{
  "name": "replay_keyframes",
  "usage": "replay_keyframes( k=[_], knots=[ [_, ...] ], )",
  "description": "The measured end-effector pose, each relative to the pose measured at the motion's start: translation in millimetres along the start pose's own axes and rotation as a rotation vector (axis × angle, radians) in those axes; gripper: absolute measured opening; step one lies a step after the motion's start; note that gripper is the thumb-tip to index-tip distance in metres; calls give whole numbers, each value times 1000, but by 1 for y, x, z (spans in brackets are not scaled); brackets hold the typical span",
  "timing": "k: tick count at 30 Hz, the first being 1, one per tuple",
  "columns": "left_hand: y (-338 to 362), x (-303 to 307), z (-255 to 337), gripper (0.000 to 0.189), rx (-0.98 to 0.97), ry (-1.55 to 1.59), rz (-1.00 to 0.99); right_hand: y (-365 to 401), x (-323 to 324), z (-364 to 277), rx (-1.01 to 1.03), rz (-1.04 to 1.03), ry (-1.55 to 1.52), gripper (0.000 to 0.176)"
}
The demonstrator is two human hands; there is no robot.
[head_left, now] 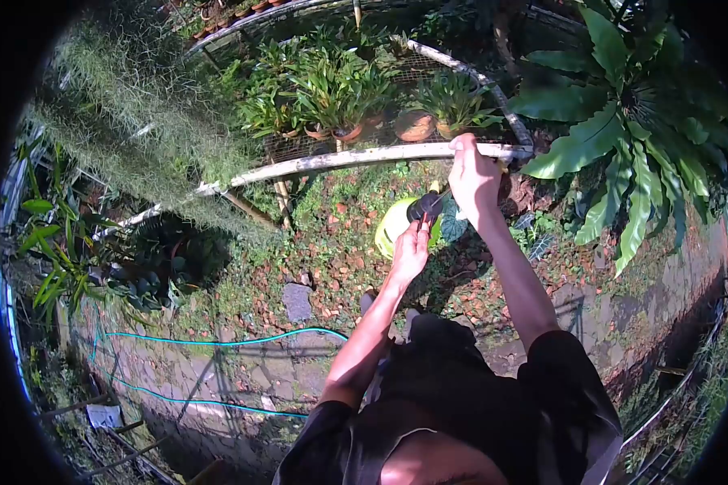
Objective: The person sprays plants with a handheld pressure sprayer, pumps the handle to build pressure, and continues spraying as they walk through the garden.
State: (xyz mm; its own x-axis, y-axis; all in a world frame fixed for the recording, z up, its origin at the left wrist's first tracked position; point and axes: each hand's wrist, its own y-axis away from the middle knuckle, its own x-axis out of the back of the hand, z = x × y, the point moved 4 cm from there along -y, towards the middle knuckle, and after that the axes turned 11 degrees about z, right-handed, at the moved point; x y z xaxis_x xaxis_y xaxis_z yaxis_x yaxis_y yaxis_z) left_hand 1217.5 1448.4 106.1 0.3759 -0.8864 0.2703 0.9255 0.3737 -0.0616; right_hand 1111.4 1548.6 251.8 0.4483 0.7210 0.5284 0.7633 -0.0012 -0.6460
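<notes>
My left hand (411, 252) is closed around the lower side of a small black pot-like thing (423, 207), held out in front of my body. Below and beside it shows a bright yellow-green rounded container (393, 227), partly covered by the black thing and my fingers. A dark green leaf (453, 223) sits just right of the black thing. Raised higher, my right hand (471, 176) has its fingers drawn together, their tips overlapping the whitish curved rail (364, 156) of the plant bench. I cannot tell what the right fingers pinch.
Clay-potted plants (344, 93) stand on wire mesh behind the rail. A large broad-leaved fern (623, 113) spreads at right, and wispy grey-green strands (154, 113) hang at left. A turquoise hose (226, 343) crosses the paving. A flat grey stone (297, 301) lies on the gravelly ground.
</notes>
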Motion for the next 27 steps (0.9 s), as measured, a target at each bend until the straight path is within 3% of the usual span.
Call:
replay_keyframes(
  k=[1, 2, 3, 5, 7, 9, 11, 12, 13, 14, 15, 17, 19, 21, 22, 24, 26, 27],
  knots=[
    [6, -1, 4, 27, 49, -41, -5, -1, 20, -11, -101, 121, -79, 7],
    [9, -5, 8, 27, -73, 17, 90, 28, -3, -8, 76, 18, -18, 8],
    [20, -9, 11, 27, -184, 79, 187, 47, -13, -7, 119, -94, 31, 10],
    [40, 13, 2, 26, -27, 37, 113, 37, -5, -20, 120, -290, -75, 10],
    [58, 29, -22, 25, 64, 40, 179, 6, 47, -73, 71, -172, -184, 11],
    [74, 54, 25, 22, -50, 26, 357, 50, 20, -96, 165, -179, -245, 12],
    [89, 85, 38, 23, -126, -30, 545, 68, -13, -117, 319, -319, -380, 15],
    [96, 101, 27, 23, 43, -6, 488, 56, 4, -144, 326, -316, -467, 16],
    [103, 114, 24, 23, 49, 7, 555, 32, 34, -183, 335, -308, -558, 16],
    [102, 128, 33, 23, -142, -46, 658, 22, 72, -216, 249, -328, -593, 14],
    [107, 140, 42, 23, -320, -108, 747, 48, 51, -222, 340, -240, -621, 16],
    [114, 166, 70, 23, -242, 100, 743, 78, 1, -242, 538, -278, -599, 19],
    [116, 196, 67, 19, -193, 75, 732, 44, 34, -287, 488, -463, -628, 25],
    [110, 227, 70, 18, -183, -19, 753, 24, 92, -321, 436, -131, -804, 30],
    [108, 235, 92, 17, -364, 5, 796, 48, 60, -328, 529, -38, -702, 33],
    [105, 259, 99, 16, -477, 31, 829, 65, 21, -344, 610, -150, -608, 35],
    [103, 288, 103, 16, -473, -15, 818, 37, 47, -376, 616, -166, -653, 37],
    [106, 302, 112, 17, -464, 0, 808, 22, 94, -396, 584, -30, -692, 40]
  ],
)
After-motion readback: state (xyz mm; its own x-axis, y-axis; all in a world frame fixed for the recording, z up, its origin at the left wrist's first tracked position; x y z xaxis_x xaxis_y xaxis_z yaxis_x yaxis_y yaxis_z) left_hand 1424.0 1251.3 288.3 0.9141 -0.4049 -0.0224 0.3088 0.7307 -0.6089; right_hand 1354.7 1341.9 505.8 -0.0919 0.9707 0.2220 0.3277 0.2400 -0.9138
